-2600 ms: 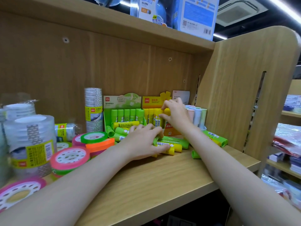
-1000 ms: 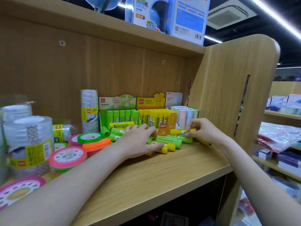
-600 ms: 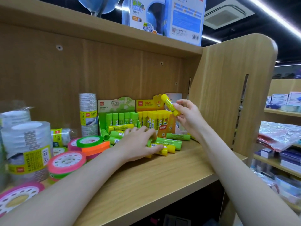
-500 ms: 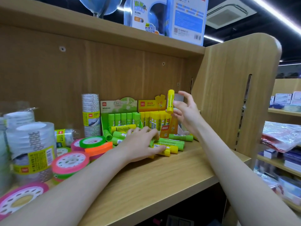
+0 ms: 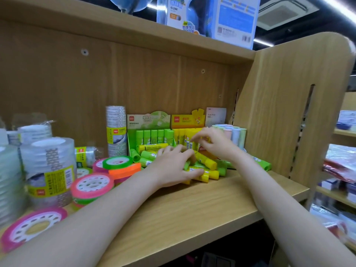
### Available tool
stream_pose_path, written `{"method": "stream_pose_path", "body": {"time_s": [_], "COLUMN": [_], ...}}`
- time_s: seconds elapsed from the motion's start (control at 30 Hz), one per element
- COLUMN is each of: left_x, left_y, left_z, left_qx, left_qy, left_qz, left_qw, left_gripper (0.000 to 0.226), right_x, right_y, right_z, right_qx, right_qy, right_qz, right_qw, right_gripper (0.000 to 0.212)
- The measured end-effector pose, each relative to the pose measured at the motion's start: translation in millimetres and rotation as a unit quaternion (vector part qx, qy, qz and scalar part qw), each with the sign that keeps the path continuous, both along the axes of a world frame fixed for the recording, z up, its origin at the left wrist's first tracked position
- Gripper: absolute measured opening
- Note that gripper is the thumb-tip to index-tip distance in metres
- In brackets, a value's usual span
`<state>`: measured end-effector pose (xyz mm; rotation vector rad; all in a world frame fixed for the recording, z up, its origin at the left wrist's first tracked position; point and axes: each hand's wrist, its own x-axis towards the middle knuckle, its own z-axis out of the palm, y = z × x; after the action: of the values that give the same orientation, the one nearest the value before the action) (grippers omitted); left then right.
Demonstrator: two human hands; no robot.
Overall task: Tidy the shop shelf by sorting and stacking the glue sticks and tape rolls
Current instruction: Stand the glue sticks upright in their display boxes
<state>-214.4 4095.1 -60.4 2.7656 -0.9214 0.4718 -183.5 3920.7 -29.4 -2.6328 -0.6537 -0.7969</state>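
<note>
At centre frame the left hand (image 5: 174, 166) lies palm-down with fingers loosely curved over a heap of loose yellow and green plastic glue sticks (image 5: 207, 166), pressing them together rather than pinching any one. Just right and slightly above, the right hand (image 5: 213, 143) hovers at the yellow cardboard display box (image 5: 187, 132), its fingers bent at the upright yellow sticks; whether it pinches one is too blurred to tell. The green cardboard display box (image 5: 152, 132) beside it looks filled, with a few sticks lying across its front. One green glue stick (image 5: 263, 164) lies apart, right of the right forearm.

My reading is that the sorting is partly done: both boxes hold rows, but the heap under the hands remains. At left frame the neon tape rolls (image 5: 117, 166) and clear tape stacks (image 5: 48, 166) on the wooden shelf (image 5: 192, 205) sit loosely piled, seemingly untouched.
</note>
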Motion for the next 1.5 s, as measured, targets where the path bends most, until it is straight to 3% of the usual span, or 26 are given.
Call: {"method": "stream_pose_path", "body": {"time_s": [0.13,0.3,0.43,0.57,0.67,0.73,0.83,0.97,1.03,1.17,1.23,1.3,1.4,1.5], "left_x": [1,-2,-3,-3,-2,-2,-2,-3,-3,-3,-3,-4,-4,-4], "left_y": [0,-1,-2,-2,-2,-2,-2,-2,-2,-2,-1,-2,-1,-1], "left_z": [-1,1,2,3,2,2,1,1,1,2,3,2,2,3], "left_qx": [0.014,0.027,0.021,0.022,0.024,0.028,0.024,0.023,0.023,0.027,0.026,0.028,0.025,0.026], "left_qy": [-0.007,-0.004,0.003,-0.004,-0.004,-0.002,0.0,-0.002,-0.003,-0.007,-0.006,-0.002,-0.002,0.003], "left_qz": [-0.006,0.007,0.001,0.007,0.008,0.006,0.004,0.004,0.005,0.006,0.004,0.003,0.004,0.003], "left_qw": [1.0,1.0,1.0,1.0,1.0,1.0,1.0,1.0,1.0,1.0,1.0,1.0,1.0,1.0], "left_gripper": [0.047,0.058,0.056,0.054,0.055,0.055,0.055,0.058,0.058,0.058,0.058,0.058,0.057,0.057], "right_x": [-17,-23,-38,-62,-69,-69,-63,-38,-23,-5,-2,-3,-7,-4], "right_y": [-12,-12,-20,-25,-16,-15,-18,-8,-4,-3,-3,-7,-11,-9], "right_z": [-5,-9,-7,-10,-12,-7,10,30,35,41,38,36,44,47], "right_qx": [0.076,0.108,0.145,0.088,0.099,0.113,0.201,0.254,0.21,0.026,-0.003,0.03,0.164,0.192], "right_qy": [0.115,0.135,0.071,0.142,0.159,0.123,-0.012,-0.121,-0.136,-0.102,-0.077,-0.078,-0.129,-0.15], "right_qz": [0.055,0.044,0.009,-0.021,-0.014,-0.04,-0.099,-0.104,-0.122,-0.181,-0.176,-0.171,-0.155,-0.143], "right_qw": [0.989,0.984,0.987,0.986,0.982,0.985,0.974,0.954,0.961,0.978,0.981,0.982,0.966,0.959], "right_gripper": [0.016,0.023,0.019,0.03,0.018,0.012,0.011,0.013,0.012,0.015,0.014,0.011,0.01,0.008]}}
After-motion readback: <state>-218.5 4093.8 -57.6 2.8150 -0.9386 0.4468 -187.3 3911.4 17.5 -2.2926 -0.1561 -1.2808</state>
